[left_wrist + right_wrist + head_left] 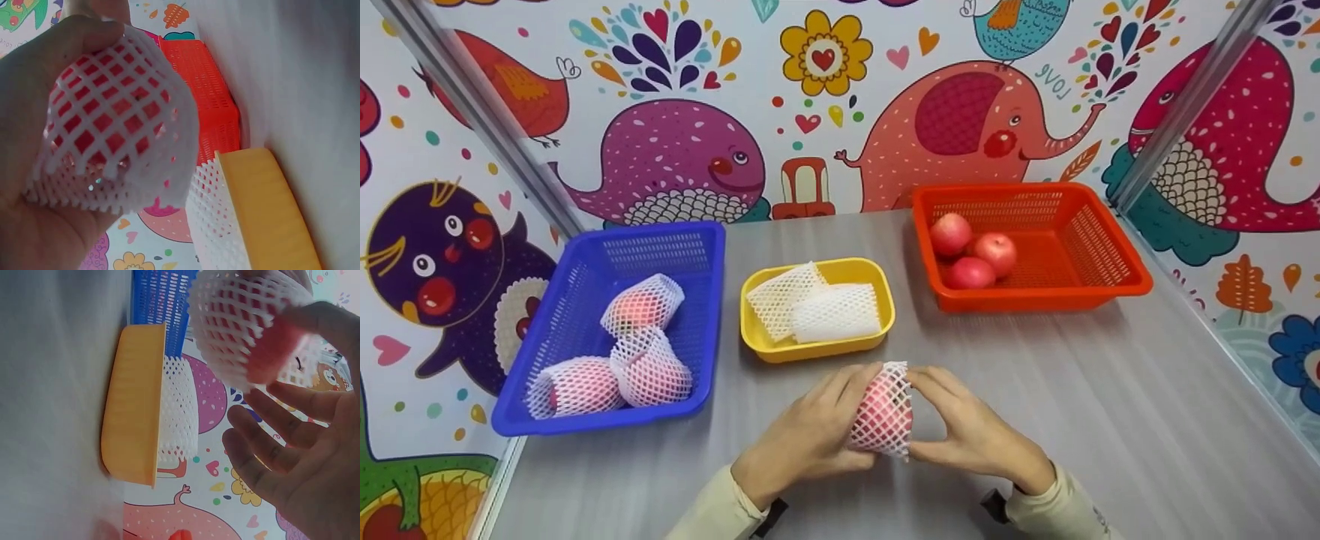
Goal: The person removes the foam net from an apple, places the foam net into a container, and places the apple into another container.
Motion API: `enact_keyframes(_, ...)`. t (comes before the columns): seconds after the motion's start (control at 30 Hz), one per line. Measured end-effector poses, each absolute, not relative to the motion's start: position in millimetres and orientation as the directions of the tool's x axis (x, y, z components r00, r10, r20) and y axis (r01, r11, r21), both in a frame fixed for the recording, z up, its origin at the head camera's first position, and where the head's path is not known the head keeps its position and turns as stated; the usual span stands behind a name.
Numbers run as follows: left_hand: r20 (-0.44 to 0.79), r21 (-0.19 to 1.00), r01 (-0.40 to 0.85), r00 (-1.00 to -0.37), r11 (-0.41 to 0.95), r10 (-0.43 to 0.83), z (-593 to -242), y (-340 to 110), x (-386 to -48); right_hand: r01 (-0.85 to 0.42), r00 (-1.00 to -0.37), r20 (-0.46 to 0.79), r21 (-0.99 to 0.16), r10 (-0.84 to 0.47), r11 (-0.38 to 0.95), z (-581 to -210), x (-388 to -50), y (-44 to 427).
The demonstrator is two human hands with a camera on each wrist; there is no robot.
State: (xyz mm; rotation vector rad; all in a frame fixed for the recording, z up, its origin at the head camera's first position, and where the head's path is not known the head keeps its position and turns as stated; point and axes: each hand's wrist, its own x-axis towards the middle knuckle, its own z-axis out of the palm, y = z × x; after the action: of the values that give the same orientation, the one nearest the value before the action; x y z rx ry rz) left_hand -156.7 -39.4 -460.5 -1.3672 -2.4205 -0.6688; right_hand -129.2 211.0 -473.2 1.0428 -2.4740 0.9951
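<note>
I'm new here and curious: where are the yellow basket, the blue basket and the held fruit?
Yellow basket (821,349): head view, front wall.
Blue basket (607,420): head view, front rim.
Held fruit (879,414): head view, netted side.

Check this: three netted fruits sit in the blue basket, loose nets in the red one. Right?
No, the head view shows the loose nets in the yellow basket, not the red basket; the three netted fruits do sit in the blue basket.

Pale beige sleeves (718,508), right one with dark marking (1101,519); black piece (994,505) at each wrist.
</note>
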Motion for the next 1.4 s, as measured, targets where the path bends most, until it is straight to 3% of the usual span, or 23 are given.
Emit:
enact_keyframes(0.37,0.413,0.224,0.885,-0.466,0.409,0.782,-452.4,-39.2,-157.2,-0.728,-0.684,0.553,-0.473,-0.476,0.497,-473.5,-131.8,212.2)
enact_keyframes(0.83,0.456,0.197,0.89,-0.454,0.411,0.766,-422.7,-57.4,-170.2,-0.599,-0.797,0.484,-0.563,-0.361,0.569,-474.1,-125.2,234.5)
enact_keyframes(1.1,0.443,0.242,0.854,-0.52,0.462,0.73,-385.9,-70.1,-214.6,-0.552,-0.823,0.498,-0.584,-0.274,0.596,-472.6,-119.4,250.8)
enact_keyframes(1.4,0.347,0.248,0.708,-0.702,0.661,0.622,-370.9,-56.8,-281.1,-0.518,-0.846,0.461,-0.594,-0.267,0.616,-478.2,-112.6,260.6)
